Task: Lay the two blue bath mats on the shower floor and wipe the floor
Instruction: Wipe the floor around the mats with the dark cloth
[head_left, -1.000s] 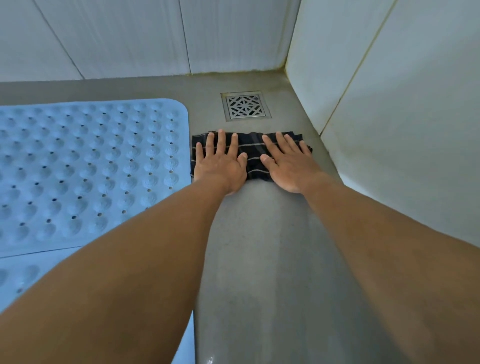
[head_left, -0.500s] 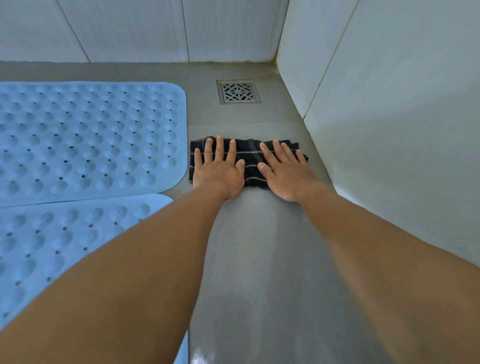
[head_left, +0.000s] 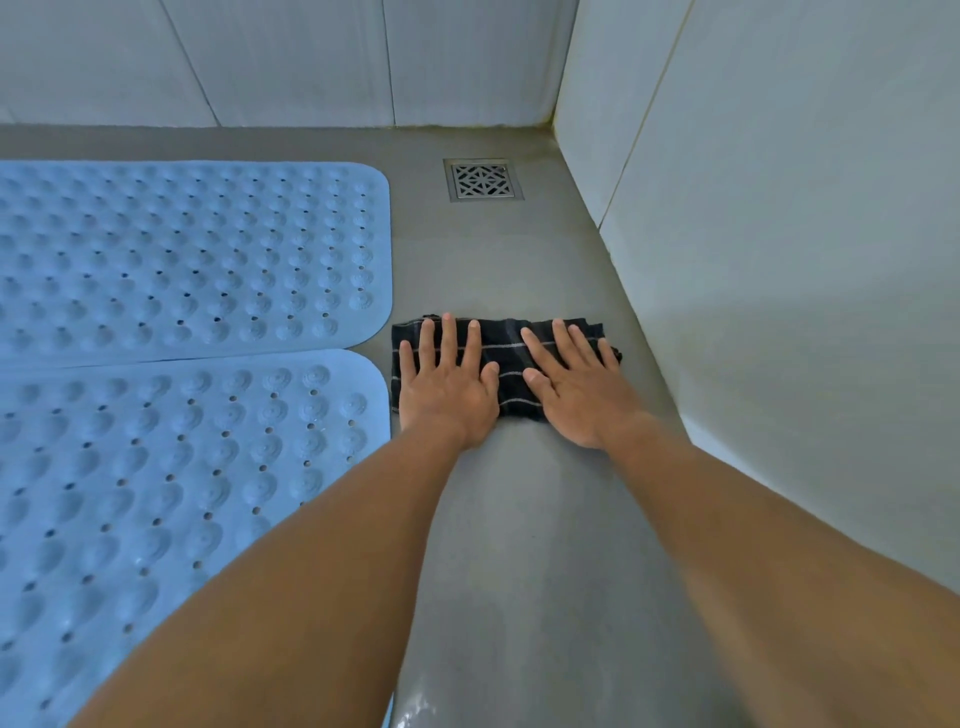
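Currently, the left hand (head_left: 449, 392) and the right hand (head_left: 574, 395) are lying flat, side by side, on a dark striped cloth (head_left: 506, 348). The fingers are straight and spread and the palms are pressing down; neither hand is curling round the fabric. The cloth is sitting directly under both hands. Its long axis is running left to right across the bare strip of shower floor (head_left: 519, 545), spanning nearly the whole strip. Its left end is lying just beside the near blue mat (head_left: 182, 467); whether the two are touching cannot be told. Its right end is reaching close to the side wall (head_left: 779, 260). The thumbs are almost meeting over the middle of the cloth, and the heels of both hands are overhanging its near edge onto the floor.

Both hands are bearing on the cloth alike, the left nearer the mats and the right nearer the wall. The fingers are pointing away from the person toward the floor drain (head_left: 484, 179), which is lying well apart, straight ahead of the cloth near the back wall (head_left: 311, 62). Judged from this layout, the wiping stroke is running along the strip, at right angles to the cloth's long axis.

The far blue mat (head_left: 192, 260) and the near mat are lying flat, edge to edge, to the left, so the laying step is looking complete. No container is showing; the drain grate is the only recess, and nothing is visible on it.
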